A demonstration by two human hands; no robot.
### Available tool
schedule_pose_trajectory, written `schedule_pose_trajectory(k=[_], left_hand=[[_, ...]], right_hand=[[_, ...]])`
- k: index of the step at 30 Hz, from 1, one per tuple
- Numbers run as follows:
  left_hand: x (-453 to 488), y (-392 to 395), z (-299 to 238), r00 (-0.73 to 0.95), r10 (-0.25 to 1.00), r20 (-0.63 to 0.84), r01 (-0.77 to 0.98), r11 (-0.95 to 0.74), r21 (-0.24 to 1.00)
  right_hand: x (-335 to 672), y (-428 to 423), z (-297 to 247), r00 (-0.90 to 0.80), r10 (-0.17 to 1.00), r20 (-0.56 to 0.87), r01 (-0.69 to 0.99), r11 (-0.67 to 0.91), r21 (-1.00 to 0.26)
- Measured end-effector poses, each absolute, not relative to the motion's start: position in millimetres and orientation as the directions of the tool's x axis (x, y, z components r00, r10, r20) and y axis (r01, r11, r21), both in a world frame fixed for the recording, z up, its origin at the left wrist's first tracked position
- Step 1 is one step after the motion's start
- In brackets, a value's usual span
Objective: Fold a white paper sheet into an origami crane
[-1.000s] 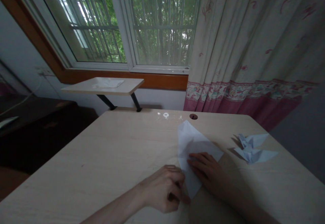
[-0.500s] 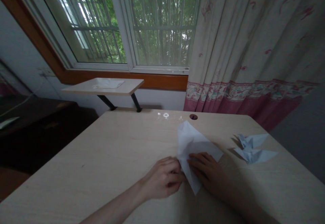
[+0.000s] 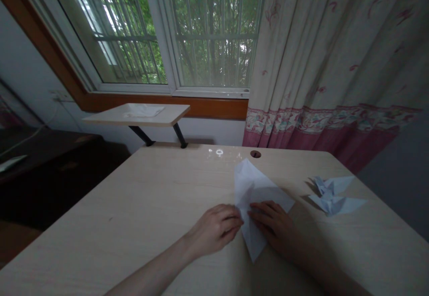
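Note:
A white sheet of paper [image 3: 252, 184], partly folded with creases, lies on the desk in front of me, its corners pointing away, right and towards me. My left hand [image 3: 220, 226] is at the paper's left edge, its fingers curled together and pinching that edge. My right hand [image 3: 273, 224] rests on the right part of the sheet, fingers stretched out and pressing it against the desk. The fingertips of both hands are close together near the paper's middle. My right palm covers part of the lower right edge.
Two folded paper cranes [image 3: 331, 195] sit on the right side of the desk [image 3: 150, 197]. Behind the paper is a round cable hole [image 3: 255, 154]. A small raised shelf [image 3: 177, 112] at the back left bears white papers [image 3: 144, 110]. A curtain [image 3: 301, 86] hangs beyond the far edge.
My left fingers have shifted slightly at the paper's left edge and straightened a little. The near corner of the paper has moved a bit left and towards me. My right hand has hardly moved.

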State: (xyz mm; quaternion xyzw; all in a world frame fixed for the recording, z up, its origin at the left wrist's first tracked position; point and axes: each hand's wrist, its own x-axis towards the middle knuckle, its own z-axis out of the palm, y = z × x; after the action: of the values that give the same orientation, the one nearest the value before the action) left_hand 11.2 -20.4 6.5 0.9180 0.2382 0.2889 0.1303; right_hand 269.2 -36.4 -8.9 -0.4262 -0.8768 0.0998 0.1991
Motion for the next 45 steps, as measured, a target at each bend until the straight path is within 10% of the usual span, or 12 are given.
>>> schedule_pose_trajectory(k=[45], left_hand=[[13,-26,12,0.854,0.375,0.361,0.31,-0.923,0.228]], right_hand=[[272,-34,-20,-0.516,0.794,0.32,0.771,0.594,-0.231]])
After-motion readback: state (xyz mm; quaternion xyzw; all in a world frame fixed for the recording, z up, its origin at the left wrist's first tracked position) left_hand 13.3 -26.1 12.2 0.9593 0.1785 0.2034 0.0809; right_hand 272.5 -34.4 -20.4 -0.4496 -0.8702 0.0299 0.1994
